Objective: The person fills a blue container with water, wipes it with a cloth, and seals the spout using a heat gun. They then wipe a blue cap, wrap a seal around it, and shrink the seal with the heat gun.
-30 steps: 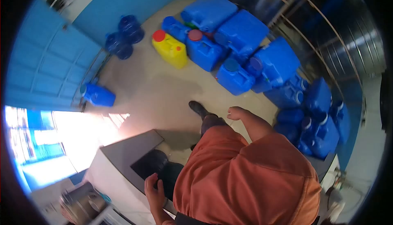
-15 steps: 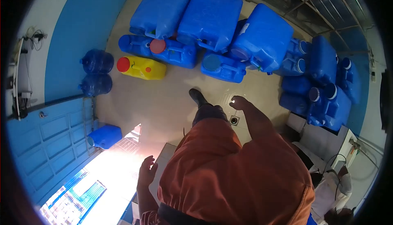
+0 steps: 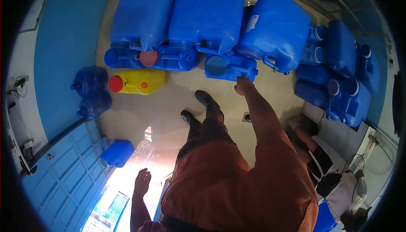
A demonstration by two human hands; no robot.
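Note:
My right hand [image 3: 244, 86] is stretched forward with its fingers curled in. It overlaps the front edge of a blue jug [image 3: 231, 68] with a wide round cap, and what its fingers may hold is hidden. My left hand [image 3: 143, 181] hangs low on the left near the bright doorway, fingers loosely apart, holding nothing. Left of the blue jug, a yellow jug [image 3: 146, 82] with a red cap lies on the floor. Big blue containers [image 3: 207, 14] are stacked on the smaller jugs behind it. Another large blue container [image 3: 275, 27] leans to the right.
Round water bottles [image 3: 89, 81] lie by the left wall. A blue jug [image 3: 118, 154] sits by the blue door [image 3: 63, 164]. More blue jugs [image 3: 349, 101] stand at right, with a seated person [image 3: 344, 189] below. A drain [image 3: 247, 116] is set in the tiled floor [image 3: 177, 96].
I have stepped forward, and both my boots now show. My right hand has moved forward to the capped blue jug. My left hand is a little lower in view, still free.

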